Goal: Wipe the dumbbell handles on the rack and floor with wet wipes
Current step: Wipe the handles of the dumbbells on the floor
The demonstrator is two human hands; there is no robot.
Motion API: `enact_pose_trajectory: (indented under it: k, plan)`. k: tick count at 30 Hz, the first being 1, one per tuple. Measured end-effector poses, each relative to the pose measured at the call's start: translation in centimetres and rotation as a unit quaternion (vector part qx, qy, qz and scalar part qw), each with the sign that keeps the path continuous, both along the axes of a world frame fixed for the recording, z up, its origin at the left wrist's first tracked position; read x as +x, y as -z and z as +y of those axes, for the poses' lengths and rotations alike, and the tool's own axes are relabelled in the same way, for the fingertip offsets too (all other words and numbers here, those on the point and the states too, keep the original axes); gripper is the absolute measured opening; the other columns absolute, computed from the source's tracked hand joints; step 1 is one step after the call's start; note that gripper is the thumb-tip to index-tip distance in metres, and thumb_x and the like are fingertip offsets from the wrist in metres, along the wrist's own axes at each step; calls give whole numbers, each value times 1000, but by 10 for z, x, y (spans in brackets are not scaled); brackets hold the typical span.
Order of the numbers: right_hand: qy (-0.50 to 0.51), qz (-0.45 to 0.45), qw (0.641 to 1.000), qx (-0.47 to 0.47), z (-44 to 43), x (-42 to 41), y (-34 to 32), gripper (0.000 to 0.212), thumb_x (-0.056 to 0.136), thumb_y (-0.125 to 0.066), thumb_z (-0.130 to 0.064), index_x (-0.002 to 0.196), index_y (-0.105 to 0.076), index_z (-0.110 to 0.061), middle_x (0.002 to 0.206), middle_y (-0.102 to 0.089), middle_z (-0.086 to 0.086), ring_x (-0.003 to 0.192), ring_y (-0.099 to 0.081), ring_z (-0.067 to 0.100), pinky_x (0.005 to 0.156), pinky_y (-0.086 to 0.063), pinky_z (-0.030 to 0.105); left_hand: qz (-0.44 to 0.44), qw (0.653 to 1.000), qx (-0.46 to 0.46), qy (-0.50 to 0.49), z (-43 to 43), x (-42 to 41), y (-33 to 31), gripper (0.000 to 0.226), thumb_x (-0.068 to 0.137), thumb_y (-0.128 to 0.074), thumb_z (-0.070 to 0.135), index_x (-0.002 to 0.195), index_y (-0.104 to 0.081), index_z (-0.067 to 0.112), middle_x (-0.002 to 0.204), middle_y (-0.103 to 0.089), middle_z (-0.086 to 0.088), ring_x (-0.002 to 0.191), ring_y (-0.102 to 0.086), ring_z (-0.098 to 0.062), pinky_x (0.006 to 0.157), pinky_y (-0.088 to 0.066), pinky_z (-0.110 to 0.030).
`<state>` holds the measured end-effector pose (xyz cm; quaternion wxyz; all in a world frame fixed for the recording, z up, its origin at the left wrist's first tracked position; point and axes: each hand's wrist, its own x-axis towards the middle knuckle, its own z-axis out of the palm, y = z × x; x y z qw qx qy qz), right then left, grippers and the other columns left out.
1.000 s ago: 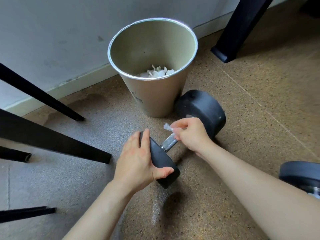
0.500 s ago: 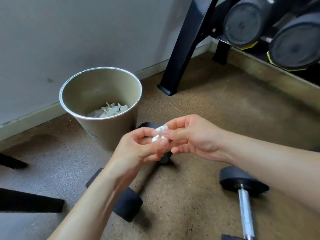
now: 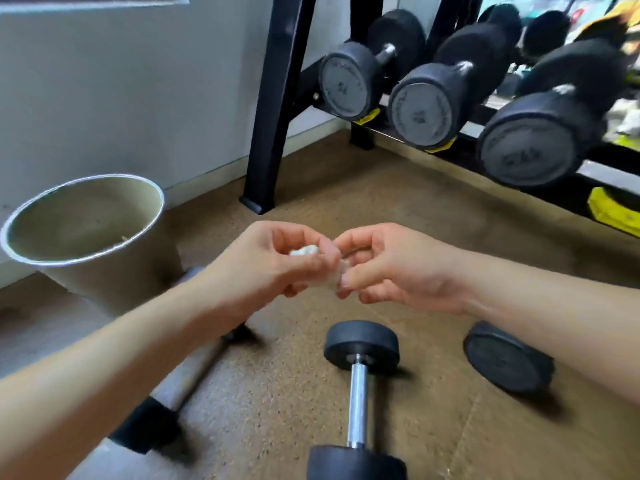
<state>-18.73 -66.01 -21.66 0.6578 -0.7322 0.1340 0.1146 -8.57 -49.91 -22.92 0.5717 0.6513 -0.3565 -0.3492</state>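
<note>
**A:** Head view, and both hands meet dead centre. The left hand [image 3: 273, 261] has a crumpled wet wipe [image 3: 304, 251] pinched in its curled fingers. The right hand [image 3: 391, 268] nips the wipe's lower end between thumb and fingertip.

**B:** So both are clamped on the one wipe, up in the air above the floor [image 3: 398, 209]. What's at nine o'clock?

**A:** The tan bin [image 3: 114, 285], standing by the wall. At one to two o'clock the black rack [image 3: 277, 116] carries the rack dumbbells [image 3: 420, 109], three of them end-on to us.

**B:** And below the hands?

**A:** At six o'clock there's a floor dumbbell [image 3: 358, 393], chrome handle bare. At seven, a second dumbbell [image 3: 147, 429], blurred and partly under the left forearm. At four, a lone black head [image 3: 507, 363], its handle hidden behind the right forearm.
</note>
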Motion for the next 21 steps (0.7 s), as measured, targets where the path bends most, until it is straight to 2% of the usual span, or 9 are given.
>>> enact_pose_trajectory:
  k: [2, 5, 9, 11, 12, 15, 17, 19, 21]
  plan:
    - [-49, -19, 996, -78, -32, -30, -5, 19, 82, -66, 3, 94, -71, -11, 76, -67, 2, 73, -61, 12, 66, -41, 26, -8, 1000, -10, -5, -39, -28, -11, 15, 83, -67, 20, 84, -72, 5, 70, -63, -14, 53, -44, -10, 47, -35, -17]
    - [-86, -38, 983, -158, -82, -74, -10, 8, 84, -71, -9, 78, -72, -16, 65, -67, -6, 62, -57, 3, 58, -40, 19, -3, 1000, -1, -14, -99, -64, -15, 25, 77, -68, 27, 84, -73, 4, 65, -64, -9, 51, -51, -12, 47, -41, -18]
    - [-3, -84, 987, -138, -157, -129, -3, 5, 79, -75, -13, 84, -74, -12, 73, -66, 3, 66, -56, 7, 61, -40, 22, 54, 998, 6, -26, -169, -99, -1, 8, 84, -65, 13, 89, -71, 11, 72, -70, -4, 62, -64, -12, 57, -50, -19]
    - [65, -105, 990, -69, -190, -153, 11, 10, 76, -74, -16, 85, -74, -13, 75, -67, 2, 68, -55, 8, 61, -38, 23, 101, 994, 8, -31, -199, -113, 10, 16, 87, -61, 2, 88, -70, 15, 78, -69, -2, 69, -63, -11, 63, -51, -20]
    - [103, -113, 988, -3, -201, -162, 20, 12, 74, -72, -16, 85, -73, -12, 77, -66, 1, 69, -56, 8, 63, -39, 24, 117, 993, 5, -34, -210, -122, 15, 18, 86, -61, 0, 87, -70, 16, 79, -68, -2, 70, -61, -11, 64, -48, -20]
    - [171, -118, 953, 220, -235, -190, 52, 10, 79, -63, -12, 89, -67, -13, 99, -69, 8, 92, -62, 17, 75, -48, 31, 137, 988, -21, -74, -253, -165, 44, 10, 72, -72, 14, 82, -68, 14, 71, -63, -2, 59, -50, -11, 56, -37, -20]
    - [192, -110, 924, 312, -251, -204, 76, 12, 84, -58, -12, 96, -60, -10, 118, -67, 13, 104, -63, 22, 83, -53, 35, 145, 983, -36, -105, -274, -194, 67, 17, 65, -75, 21, 76, -65, 13, 67, -59, -5, 53, -46, -12, 51, -36, -19]
    - [225, -100, 896, 369, -263, -214, 97, 11, 88, -55, -11, 98, -57, -9, 109, -69, 13, 103, -65, 26, 86, -54, 38, 167, 977, -39, -128, -291, -214, 91, 16, 65, -76, 16, 73, -63, 14, 65, -59, -6, 52, -51, -13, 50, -40, -19]
    - [280, -84, 873, 390, -268, -220, 117, 6, 90, -54, -8, 96, -56, -10, 93, -68, 12, 94, -67, 28, 80, -57, 36, 152, 978, -23, -143, -304, -227, 109, 20, 72, -76, 2, 69, -63, 17, 64, -62, -7, 58, -56, -17, 54, -44, -21]
